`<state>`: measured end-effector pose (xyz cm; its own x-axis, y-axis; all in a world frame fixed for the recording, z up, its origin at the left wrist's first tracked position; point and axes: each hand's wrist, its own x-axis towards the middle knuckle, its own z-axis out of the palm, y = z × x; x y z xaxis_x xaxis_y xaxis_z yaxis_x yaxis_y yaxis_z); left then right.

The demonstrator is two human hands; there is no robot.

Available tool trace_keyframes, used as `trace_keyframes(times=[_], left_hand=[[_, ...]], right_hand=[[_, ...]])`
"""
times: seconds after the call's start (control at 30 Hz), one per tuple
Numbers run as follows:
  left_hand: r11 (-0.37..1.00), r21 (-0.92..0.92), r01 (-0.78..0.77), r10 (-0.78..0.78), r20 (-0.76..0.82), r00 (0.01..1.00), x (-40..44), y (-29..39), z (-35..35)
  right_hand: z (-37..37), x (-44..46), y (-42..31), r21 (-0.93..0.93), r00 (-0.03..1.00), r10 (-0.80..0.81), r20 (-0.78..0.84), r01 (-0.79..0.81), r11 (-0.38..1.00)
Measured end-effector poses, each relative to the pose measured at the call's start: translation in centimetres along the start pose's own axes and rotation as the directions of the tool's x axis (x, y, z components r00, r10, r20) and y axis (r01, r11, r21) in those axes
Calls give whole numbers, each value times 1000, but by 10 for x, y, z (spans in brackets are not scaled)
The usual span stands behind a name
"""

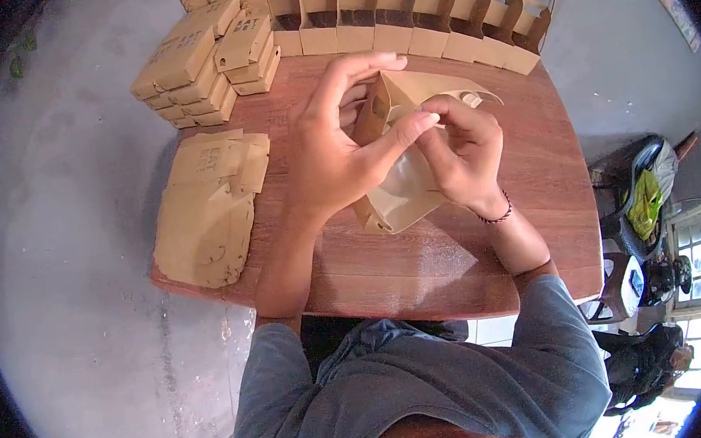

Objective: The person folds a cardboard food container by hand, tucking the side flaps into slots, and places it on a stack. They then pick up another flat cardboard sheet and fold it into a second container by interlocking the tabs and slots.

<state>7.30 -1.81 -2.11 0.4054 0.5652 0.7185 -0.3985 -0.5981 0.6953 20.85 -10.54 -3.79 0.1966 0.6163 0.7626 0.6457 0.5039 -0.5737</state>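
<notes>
A partly folded brown cardboard box is tilted between my two hands above the table, its pale inner side showing. My left hand curves round the box's left side, with the thumb reaching across the top edge and the other fingers partly behind the cardboard. On the other side, my right hand pinches the box near its upper corner, where the thumbs of both hands come close together. A curved flap sticks out beyond the right fingers.
Flat cardboard blanks lie at the table's left. Closed boxes are stacked at the back left. Several handled cardboard carriers line the back edge of the wooden table. Chairs and another person are off to the right.
</notes>
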Motion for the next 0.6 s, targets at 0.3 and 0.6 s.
trace_keyframes(times=[0.3,0.6], left_hand=[[966,164,-200,192,66,979,-2,-8,-7],[927,269,-260,273,-13,962,-6,-12,0]], right_hand=[[4,-3,1,421,953,283,104,-300,856],[13,-8,5,483,920,392,15,-349,803]])
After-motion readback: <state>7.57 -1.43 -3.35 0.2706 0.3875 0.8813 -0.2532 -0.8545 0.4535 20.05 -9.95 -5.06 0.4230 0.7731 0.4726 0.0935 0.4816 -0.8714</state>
